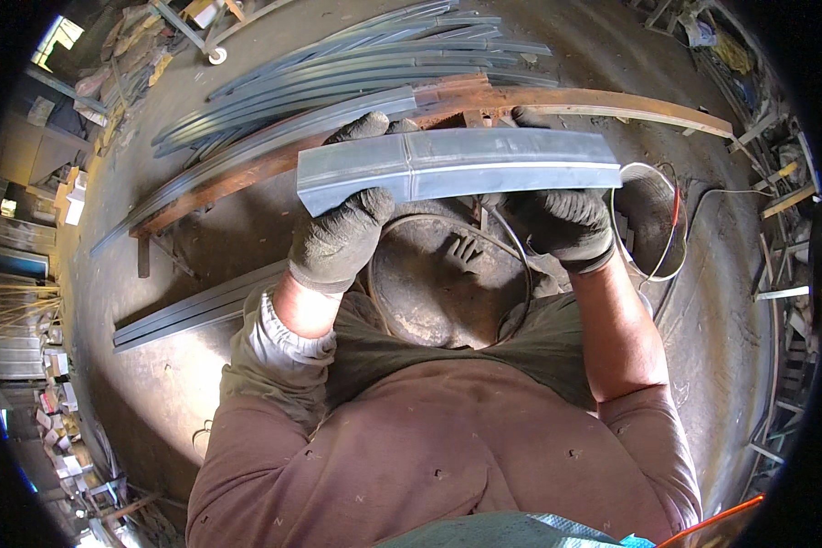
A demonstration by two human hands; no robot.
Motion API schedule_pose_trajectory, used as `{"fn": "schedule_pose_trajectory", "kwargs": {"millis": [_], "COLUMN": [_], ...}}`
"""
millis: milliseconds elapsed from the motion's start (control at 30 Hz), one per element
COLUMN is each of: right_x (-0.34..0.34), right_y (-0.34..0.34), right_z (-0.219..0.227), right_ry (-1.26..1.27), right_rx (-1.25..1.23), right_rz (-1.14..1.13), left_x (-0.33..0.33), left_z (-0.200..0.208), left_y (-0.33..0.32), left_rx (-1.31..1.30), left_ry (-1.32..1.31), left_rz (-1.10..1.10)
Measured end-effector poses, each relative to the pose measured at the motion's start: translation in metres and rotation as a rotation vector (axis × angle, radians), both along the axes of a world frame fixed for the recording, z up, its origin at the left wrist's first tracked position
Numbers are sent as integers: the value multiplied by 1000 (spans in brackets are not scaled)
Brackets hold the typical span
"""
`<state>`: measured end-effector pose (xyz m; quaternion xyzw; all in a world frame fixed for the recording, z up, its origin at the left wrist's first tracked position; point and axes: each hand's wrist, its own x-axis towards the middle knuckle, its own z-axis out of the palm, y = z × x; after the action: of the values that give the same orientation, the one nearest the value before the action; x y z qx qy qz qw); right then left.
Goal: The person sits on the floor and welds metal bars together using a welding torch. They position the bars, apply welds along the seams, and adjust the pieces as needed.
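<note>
A long galvanized metal profile, box-like with a seam across it left of its middle, is held up level before me. My left hand, in a dark grey work glove, is closed round its left part, thumb on the near side and fingers over the far edge. My right hand, gloved alike, grips the right part from below; one fingertip shows beyond the far edge. Just past the held piece runs a rusty steel beam on legs, with thin galvanized profiles lying along its left part.
Many more profiles lie in a pile on the floor beyond the beam. Another bundle rests at the left. Below my hands is a round, dusty drum-like top with a glove-shaped thing on it. A looped cable hangs at the right.
</note>
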<state>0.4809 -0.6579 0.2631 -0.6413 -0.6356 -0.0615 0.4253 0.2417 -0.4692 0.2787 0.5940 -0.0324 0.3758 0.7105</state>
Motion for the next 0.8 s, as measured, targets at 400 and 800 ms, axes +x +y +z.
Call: {"fn": "schedule_pose_trajectory", "kwargs": {"millis": [400, 800], "right_x": [10, 45], "right_y": [-7, -10], "right_z": [-10, -43], "right_ry": [-414, -591], "right_rx": [43, -58], "right_rz": [-65, -341], "left_x": [-9, -37], "left_z": [7, 15], "left_y": [13, 39], "left_rx": [190, 173], "left_ry": [30, 231], "left_rz": [-73, 114]}}
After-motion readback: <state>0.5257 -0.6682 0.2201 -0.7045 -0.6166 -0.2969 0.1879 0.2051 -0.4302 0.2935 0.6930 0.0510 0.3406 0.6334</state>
